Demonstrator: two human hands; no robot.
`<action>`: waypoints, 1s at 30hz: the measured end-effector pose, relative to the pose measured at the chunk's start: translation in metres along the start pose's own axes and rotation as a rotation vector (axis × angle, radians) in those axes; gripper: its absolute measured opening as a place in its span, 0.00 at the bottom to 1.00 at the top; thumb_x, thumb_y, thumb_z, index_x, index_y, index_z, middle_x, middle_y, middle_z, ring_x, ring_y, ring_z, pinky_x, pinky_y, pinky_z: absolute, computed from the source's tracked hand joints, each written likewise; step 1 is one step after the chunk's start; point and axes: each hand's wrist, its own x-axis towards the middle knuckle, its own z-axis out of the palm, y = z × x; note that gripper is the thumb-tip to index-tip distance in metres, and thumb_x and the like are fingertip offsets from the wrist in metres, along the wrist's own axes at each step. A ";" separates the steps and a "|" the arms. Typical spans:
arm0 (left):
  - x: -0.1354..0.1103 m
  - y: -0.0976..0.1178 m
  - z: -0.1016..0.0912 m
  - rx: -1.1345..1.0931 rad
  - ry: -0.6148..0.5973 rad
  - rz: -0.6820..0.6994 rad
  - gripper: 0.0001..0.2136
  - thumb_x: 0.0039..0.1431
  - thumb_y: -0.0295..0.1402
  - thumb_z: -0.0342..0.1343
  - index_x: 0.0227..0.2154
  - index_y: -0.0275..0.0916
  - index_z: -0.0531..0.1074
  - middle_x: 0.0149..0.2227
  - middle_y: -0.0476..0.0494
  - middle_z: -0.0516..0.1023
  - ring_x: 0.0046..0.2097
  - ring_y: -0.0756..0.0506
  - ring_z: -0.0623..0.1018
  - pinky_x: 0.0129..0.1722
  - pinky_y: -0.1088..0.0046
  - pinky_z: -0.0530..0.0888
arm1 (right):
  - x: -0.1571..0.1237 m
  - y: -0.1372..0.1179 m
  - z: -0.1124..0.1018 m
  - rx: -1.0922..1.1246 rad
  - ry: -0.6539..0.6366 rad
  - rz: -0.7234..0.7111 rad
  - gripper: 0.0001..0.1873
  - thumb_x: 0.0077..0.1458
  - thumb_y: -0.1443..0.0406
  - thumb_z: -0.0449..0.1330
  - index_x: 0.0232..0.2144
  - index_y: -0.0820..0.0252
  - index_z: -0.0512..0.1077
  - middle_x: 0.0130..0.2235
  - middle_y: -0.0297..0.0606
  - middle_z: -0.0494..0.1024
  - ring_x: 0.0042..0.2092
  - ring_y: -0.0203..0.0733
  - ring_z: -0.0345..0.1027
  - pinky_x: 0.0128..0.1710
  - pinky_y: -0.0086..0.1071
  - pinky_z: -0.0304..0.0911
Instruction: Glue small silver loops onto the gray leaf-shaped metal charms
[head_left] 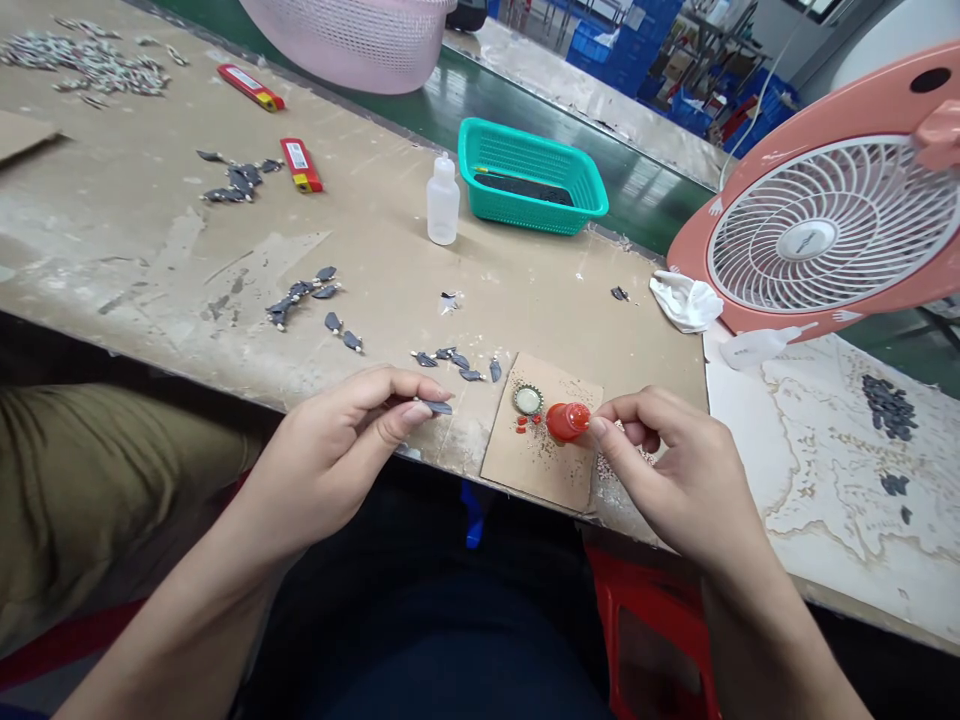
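On a worn tabletop (150, 250) beside a coral-and-white desk fan (829, 225), a person's hands work at the edge. The left hand (337, 455) pinches a dark grey leaf-shaped piece (437, 407); the right hand (679, 475) grips a red plastic cap (568, 421) over a cardboard square (555, 470), just beside a metal bottle cap (528, 400).

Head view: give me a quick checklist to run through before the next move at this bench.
1. Left hand pinching a grey leaf-shaped piece: ok.
2. Right hand gripping the red bottle: cannot tell.
3. Bottle cap lying on the cardboard square: ok.
4. Cardboard square free of loose specks: not ok.
5. Loose grey pieces apart from both hands: ok.
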 end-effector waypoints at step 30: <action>-0.029 0.050 0.077 -0.981 -0.187 -0.466 0.02 0.55 0.31 0.69 0.29 0.41 0.83 0.25 0.49 0.82 0.27 0.55 0.77 0.26 0.88 0.74 | -0.064 -0.042 0.030 0.501 0.288 0.012 0.06 0.58 0.71 0.62 0.35 0.54 0.75 0.28 0.28 0.72 0.28 0.32 0.63 0.26 0.27 0.61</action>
